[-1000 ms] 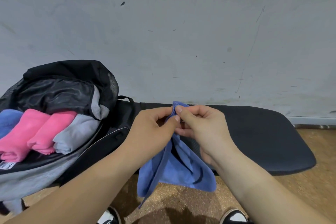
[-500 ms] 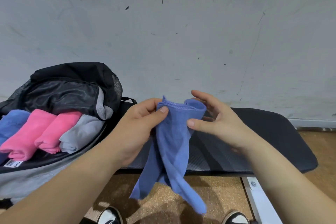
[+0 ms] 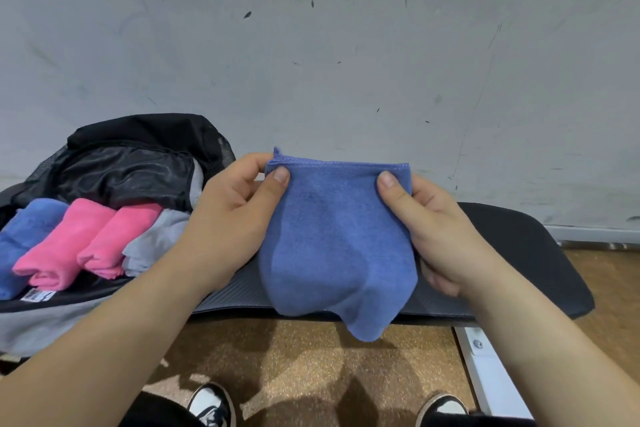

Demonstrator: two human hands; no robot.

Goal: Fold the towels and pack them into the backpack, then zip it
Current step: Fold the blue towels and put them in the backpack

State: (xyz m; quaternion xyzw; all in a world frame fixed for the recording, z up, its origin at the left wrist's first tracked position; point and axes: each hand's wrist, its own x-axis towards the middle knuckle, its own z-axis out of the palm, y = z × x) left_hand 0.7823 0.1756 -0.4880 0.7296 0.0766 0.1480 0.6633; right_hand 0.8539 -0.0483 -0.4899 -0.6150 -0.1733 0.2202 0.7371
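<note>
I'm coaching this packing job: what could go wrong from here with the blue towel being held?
The left hand and right hand only pinch the blue towel at its top corners, and its bottom hangs unevenly past the bench edge: the fold may skew, or it could slip to the floor.
The backpack opening already looks filled by four towels, the grey towel nearest: squeezing another in may undo them or snag the zip.

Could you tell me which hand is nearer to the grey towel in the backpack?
Left. The left hand is just right of the grey towel, pinching one corner of the held blue towel; the right hand pinches the far corner.
</note>
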